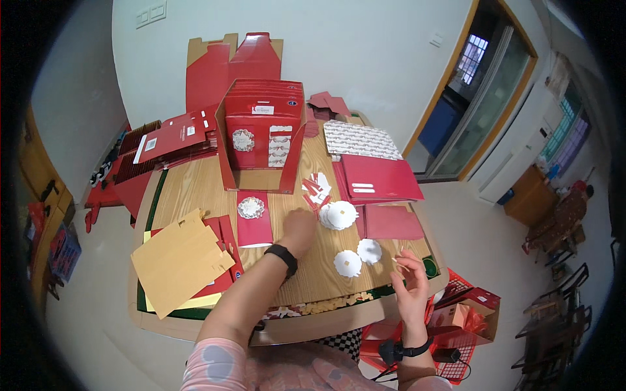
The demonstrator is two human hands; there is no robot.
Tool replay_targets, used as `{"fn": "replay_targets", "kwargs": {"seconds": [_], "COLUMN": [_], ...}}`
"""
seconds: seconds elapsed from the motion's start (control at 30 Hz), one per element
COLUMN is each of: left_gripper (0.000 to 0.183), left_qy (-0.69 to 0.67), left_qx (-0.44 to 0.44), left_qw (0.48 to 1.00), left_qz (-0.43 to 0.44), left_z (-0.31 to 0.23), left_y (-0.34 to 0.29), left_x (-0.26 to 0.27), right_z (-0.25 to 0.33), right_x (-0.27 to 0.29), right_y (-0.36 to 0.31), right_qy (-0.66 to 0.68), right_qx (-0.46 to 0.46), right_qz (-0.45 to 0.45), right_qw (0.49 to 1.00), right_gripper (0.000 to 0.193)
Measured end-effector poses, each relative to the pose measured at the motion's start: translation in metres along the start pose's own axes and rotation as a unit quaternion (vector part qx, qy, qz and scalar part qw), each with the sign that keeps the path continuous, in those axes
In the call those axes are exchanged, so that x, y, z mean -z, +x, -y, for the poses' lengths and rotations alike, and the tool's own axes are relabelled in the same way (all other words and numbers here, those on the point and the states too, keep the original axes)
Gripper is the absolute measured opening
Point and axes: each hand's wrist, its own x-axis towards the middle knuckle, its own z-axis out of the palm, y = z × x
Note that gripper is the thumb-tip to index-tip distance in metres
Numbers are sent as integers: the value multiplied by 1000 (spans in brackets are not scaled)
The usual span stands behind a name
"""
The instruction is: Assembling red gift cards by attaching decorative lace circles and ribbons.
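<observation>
My left hand (300, 229) reaches over the middle of the table, wearing a black band. It is beside a pile of small red and white paper slips (317, 186); its fingertips are hidden. At the table's near right edge my right hand (411, 287) is raised with its fingers curled but apart. I make out nothing sure between them. Close to that hand lie two white scalloped paper discs (347, 263). Further off is a stack of similar discs (340, 215). Left of my left hand, a red card (253, 229) bears a patterned scalloped disc (250, 208).
An upright red box (263, 179) stands at the back, holding red panels. Red folders (378, 177) and a patterned sheet (362, 139) lie at right. Tan cardboard (179, 264) rests at near left. Flat red boxes (173, 137) are stacked far left. A red basket (456, 339) stands below right.
</observation>
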Motion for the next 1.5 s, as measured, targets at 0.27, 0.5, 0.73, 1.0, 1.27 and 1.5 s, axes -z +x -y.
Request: {"fn": "replay_targets", "kwargs": {"seconds": [0.27, 0.5, 0.73, 1.0, 1.27, 1.5], "left_gripper": [14, 8, 11, 19, 23, 22], "left_qy": [-388, -533, -678, -665, -626, -590], "left_qx": [-3, 106, 198, 181, 140, 145], "left_qw": [913, 826, 708, 724, 765, 793], "left_qz": [126, 152, -3, 22, 55, 51], "left_z": [21, 26, 22, 18, 18, 13], "left_y": [-56, -155, -187, -191, -189, -189], "left_x": [64, 97, 80, 83, 88, 91], "right_z": [-1, 24, 36, 37, 30, 29], "right_x": [-13, -59, -105, -114, -113, -113], "right_y": [-11, -20, -20, -15, -14, -14], "right_qy": [113, 153, 83, 4, -9, -17], "right_qx": [-66, -117, -55, 3, 44, 45], "right_qz": [-10, 186, 257, 251, 250, 234], "right_qw": [991, 963, 961, 968, 967, 971], "right_gripper": [56, 56, 47, 36, 31, 31]}}
